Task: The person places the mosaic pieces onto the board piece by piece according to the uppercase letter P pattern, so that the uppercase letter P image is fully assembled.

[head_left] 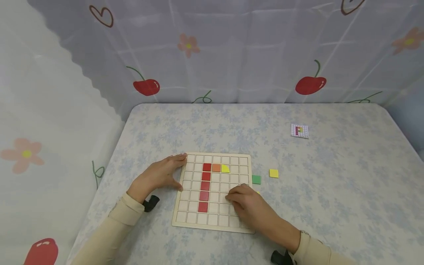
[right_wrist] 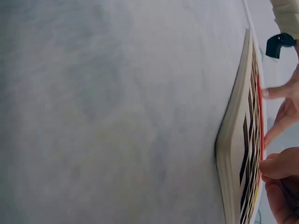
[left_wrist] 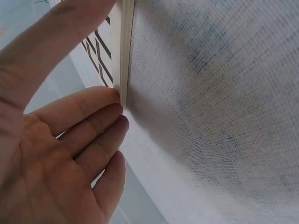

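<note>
A square wooden grid board (head_left: 213,226) lies on the table. Several red tiles (head_left: 204,186) form a column on it. An orange tile (head_left: 216,168) and a yellow quarter-round tile (head_left: 225,168) continue to the right from the column's top. My left hand (head_left: 162,173) spreads along the board's left edge. In the left wrist view, its straight fingertips (left_wrist: 114,95) touch the board's side. Over the lower right cells, my right hand (head_left: 250,208) has its thumb and fingers bent together close to the board. Whether anything sits between those fingertips is hidden.
A green tile (head_left: 256,179) lies by the board's right edge, with a yellow tile (head_left: 274,173) farther right. Part of another yellow piece (head_left: 258,192) peeks out behind my right hand. A small pattern card (head_left: 299,131) lies toward the back right of the table (head_left: 347,176).
</note>
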Available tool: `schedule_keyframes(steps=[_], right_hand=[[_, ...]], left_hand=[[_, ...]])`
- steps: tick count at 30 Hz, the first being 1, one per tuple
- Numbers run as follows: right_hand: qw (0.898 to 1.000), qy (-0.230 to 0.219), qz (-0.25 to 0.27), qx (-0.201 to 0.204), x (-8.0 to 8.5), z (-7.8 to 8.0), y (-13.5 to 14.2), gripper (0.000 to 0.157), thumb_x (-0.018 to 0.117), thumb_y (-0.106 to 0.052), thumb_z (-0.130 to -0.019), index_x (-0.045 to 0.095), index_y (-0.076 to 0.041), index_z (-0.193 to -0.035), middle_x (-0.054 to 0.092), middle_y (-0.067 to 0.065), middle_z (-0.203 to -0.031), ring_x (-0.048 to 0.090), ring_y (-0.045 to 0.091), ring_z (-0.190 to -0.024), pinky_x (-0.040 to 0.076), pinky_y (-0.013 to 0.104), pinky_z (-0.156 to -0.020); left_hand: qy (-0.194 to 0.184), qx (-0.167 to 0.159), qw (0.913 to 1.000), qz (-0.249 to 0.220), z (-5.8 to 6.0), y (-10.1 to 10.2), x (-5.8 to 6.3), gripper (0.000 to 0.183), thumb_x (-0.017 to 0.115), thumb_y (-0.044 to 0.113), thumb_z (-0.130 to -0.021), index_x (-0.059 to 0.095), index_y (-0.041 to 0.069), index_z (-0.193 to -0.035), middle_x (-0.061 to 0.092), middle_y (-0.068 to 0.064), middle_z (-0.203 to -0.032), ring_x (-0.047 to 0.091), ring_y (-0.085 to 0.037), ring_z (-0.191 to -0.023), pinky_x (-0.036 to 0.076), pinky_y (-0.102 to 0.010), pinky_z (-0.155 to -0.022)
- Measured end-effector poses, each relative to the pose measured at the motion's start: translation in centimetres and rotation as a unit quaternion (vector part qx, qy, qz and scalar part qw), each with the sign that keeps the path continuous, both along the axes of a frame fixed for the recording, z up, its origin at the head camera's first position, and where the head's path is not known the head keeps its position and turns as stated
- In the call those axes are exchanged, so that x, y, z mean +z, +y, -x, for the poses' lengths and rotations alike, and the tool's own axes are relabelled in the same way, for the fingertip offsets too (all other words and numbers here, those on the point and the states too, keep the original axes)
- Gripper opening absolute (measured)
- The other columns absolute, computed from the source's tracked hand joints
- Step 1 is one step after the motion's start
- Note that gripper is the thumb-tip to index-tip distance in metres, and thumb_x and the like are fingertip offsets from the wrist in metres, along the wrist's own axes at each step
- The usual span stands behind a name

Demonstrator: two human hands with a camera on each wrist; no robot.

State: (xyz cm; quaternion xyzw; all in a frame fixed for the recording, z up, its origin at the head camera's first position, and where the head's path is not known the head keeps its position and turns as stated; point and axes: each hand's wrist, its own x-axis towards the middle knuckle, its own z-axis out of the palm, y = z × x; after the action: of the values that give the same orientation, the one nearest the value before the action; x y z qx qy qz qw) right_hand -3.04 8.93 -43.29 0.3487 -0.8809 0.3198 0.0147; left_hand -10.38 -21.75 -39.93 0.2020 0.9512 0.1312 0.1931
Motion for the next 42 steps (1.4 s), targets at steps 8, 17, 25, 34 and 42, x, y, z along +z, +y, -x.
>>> schedule_keyframes(steps=[8,17,25,34,42], right_hand=[[0.997,0.035,-0.009,-0.073,0.4,0.7,3.1,0.024,0.078,0.010,-0.077,0.077,-0.002,-0.099,0.068,0.002,-0.102,0.062,0.016,-0.097,0.056,0.025,-0.077],[0.983,-0.038,-0.035,-0.175,0.4,2.6,5.6,0.027,0.074,0.007,-0.080,0.073,0.003,-0.107,0.068,0.012,-0.110,0.061,0.029,-0.103,0.056,0.041,-0.080],[0.981,-0.046,-0.051,-0.179,-0.1,3.0,5.8,0.024,0.073,0.005,-0.082,0.072,0.005,-0.106,0.068,0.015,-0.109,0.061,0.032,-0.104,0.055,0.044,-0.081],[0.981,-0.048,-0.042,-0.184,-0.4,3.4,5.9,0.021,0.074,0.005,-0.082,0.073,0.005,-0.102,0.069,0.015,-0.106,0.063,0.029,-0.098,0.056,0.039,-0.075],[0.981,-0.041,-0.026,-0.190,-0.1,3.2,5.9,0.021,0.078,0.001,-0.081,0.074,0.004,-0.101,0.070,0.014,-0.104,0.064,0.029,-0.097,0.057,0.040,-0.075]], left_hand=[[-0.003,0.003,1.0000,0.000,0.0,-0.2,-0.1,0.098,0.089,0.033,-0.070,0.041,0.003,-0.149,0.028,-0.010,-0.160,0.030,-0.037,-0.143,0.041,-0.055,-0.104],[-0.003,0.006,1.0000,0.003,-0.1,-0.3,-0.4,0.098,0.089,0.034,-0.070,0.041,0.004,-0.150,0.028,-0.010,-0.160,0.030,-0.040,-0.142,0.040,-0.056,-0.104],[0.003,0.003,1.0000,0.001,-0.1,-0.2,-0.3,0.097,0.090,0.034,-0.069,0.043,0.003,-0.149,0.029,-0.010,-0.159,0.031,-0.042,-0.141,0.041,-0.056,-0.103],[0.005,-0.002,1.0000,0.005,0.1,-0.1,-0.1,0.096,0.089,0.034,-0.070,0.044,0.002,-0.148,0.030,-0.012,-0.159,0.032,-0.044,-0.140,0.042,-0.056,-0.102],[0.005,-0.002,1.0000,0.006,0.1,0.0,0.0,0.096,0.089,0.033,-0.069,0.044,0.002,-0.148,0.030,-0.012,-0.159,0.032,-0.042,-0.141,0.042,-0.055,-0.102]])
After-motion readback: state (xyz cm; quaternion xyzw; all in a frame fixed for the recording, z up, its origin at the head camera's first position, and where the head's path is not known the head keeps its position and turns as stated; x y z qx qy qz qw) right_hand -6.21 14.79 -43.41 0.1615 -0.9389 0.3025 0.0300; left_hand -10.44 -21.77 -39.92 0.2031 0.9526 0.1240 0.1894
